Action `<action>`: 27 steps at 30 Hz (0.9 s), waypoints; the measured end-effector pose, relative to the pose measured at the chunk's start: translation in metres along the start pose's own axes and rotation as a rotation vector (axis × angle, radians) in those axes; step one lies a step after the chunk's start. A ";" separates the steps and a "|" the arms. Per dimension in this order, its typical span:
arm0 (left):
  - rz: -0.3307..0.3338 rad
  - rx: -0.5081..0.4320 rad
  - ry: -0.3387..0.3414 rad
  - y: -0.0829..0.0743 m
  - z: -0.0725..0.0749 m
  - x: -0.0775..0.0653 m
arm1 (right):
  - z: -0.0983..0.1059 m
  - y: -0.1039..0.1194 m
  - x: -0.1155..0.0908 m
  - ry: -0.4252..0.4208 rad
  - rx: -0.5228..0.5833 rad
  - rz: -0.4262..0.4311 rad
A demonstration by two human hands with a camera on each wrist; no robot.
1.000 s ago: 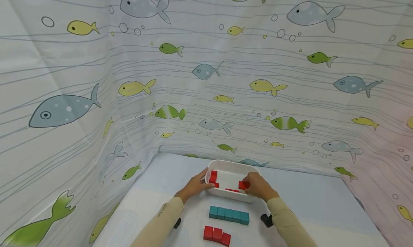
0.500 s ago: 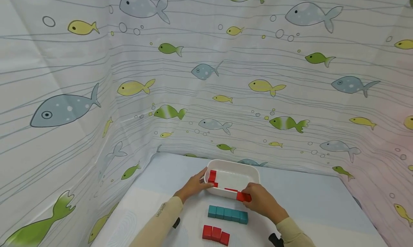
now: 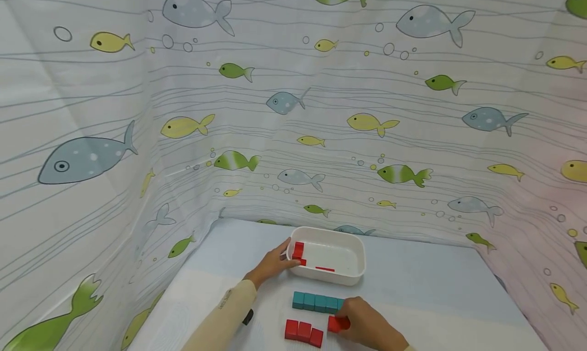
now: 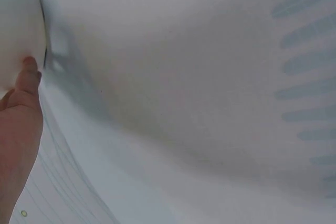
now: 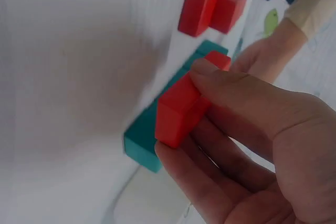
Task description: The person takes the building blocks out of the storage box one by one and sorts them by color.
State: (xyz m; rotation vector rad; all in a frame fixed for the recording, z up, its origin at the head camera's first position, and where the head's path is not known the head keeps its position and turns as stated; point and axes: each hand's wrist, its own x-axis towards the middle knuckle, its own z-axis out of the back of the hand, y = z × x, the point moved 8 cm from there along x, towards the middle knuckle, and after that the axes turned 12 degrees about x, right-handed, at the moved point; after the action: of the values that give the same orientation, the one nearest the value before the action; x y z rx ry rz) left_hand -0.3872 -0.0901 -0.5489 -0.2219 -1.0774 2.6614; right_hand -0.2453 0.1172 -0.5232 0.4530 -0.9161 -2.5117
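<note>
My right hand [image 3: 367, 323] pinches a red block [image 5: 176, 108] between thumb and fingertips, close by the right end of a row of teal blocks [image 3: 315, 302]. Part of that row is hidden behind the hand. Left of the held block stands a short row of red blocks [image 3: 303, 331], the rightmost set askew. At the back, my left hand [image 3: 270, 265] holds the left end of a white plastic tub [image 3: 321, 274], thumb at the front rim and fingers along the side. Inside the tub lie red pieces [image 3: 298, 249] at the left and a thin red strip [image 3: 324, 269] near the front wall.
A white sheet [image 3: 435, 279] covers the table. Behind and to the sides hangs a fish-print curtain [image 3: 257, 132], close behind the tub. A black strap part [image 3: 248, 317] shows at the left forearm.
My right hand has lifted a red block out of the tub's right side and brought it over the front rim toward me, beside the red row. The left hand stays at the tub.
</note>
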 end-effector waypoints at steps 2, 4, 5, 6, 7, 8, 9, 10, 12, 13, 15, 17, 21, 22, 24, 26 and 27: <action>0.018 0.003 0.006 0.002 -0.001 0.001 | -0.007 -0.001 -0.004 0.019 0.047 -0.035; 0.029 0.003 0.009 0.004 -0.002 0.001 | -0.013 -0.001 -0.008 0.037 0.116 -0.076; 0.032 0.002 0.009 0.004 -0.002 0.001 | -0.016 -0.001 -0.009 0.040 0.140 -0.091; 0.033 0.000 0.008 0.005 -0.002 0.001 | -0.017 0.000 -0.010 0.037 0.153 -0.097; 0.033 0.000 0.008 0.005 -0.002 0.001 | -0.019 0.001 -0.010 0.036 0.158 -0.101; 0.031 0.001 0.006 0.005 -0.002 0.001 | -0.021 0.001 -0.010 0.041 0.172 -0.113; 0.030 0.004 0.005 0.004 -0.002 0.001 | -0.022 0.001 -0.010 0.045 0.173 -0.114; 0.031 0.008 0.003 0.004 -0.002 0.001 | -0.023 0.002 -0.009 0.045 0.154 -0.100; 0.032 0.011 0.002 0.005 -0.002 0.000 | -0.026 0.003 -0.009 0.049 0.140 -0.089; 0.033 0.013 0.002 0.005 -0.002 0.000 | -0.027 0.003 -0.009 0.053 0.133 -0.086; 0.034 0.016 0.003 0.005 -0.002 0.000 | -0.028 0.004 -0.008 0.054 0.122 -0.075; 0.030 0.015 0.003 0.005 -0.002 0.000 | -0.030 0.003 -0.009 0.057 0.146 -0.097; 0.017 0.001 -0.001 0.004 -0.001 0.001 | -0.033 0.004 -0.009 0.064 0.159 -0.109; 0.013 -0.004 -0.002 0.003 -0.001 0.001 | -0.033 0.004 -0.009 0.063 0.155 -0.108; 0.012 -0.009 -0.006 0.004 -0.001 0.001 | -0.033 0.005 -0.008 0.063 0.149 -0.108; 0.009 -0.018 -0.008 0.004 -0.001 0.001 | -0.033 0.006 -0.009 0.058 0.152 -0.101; 0.010 -0.021 -0.008 0.004 -0.001 0.001 | -0.034 0.005 -0.010 0.057 0.161 -0.109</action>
State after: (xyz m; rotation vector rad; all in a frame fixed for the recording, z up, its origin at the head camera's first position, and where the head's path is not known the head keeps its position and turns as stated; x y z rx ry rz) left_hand -0.3883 -0.0919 -0.5528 -0.2212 -1.1096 2.6630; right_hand -0.2206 0.1004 -0.5427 0.6382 -1.1041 -2.5174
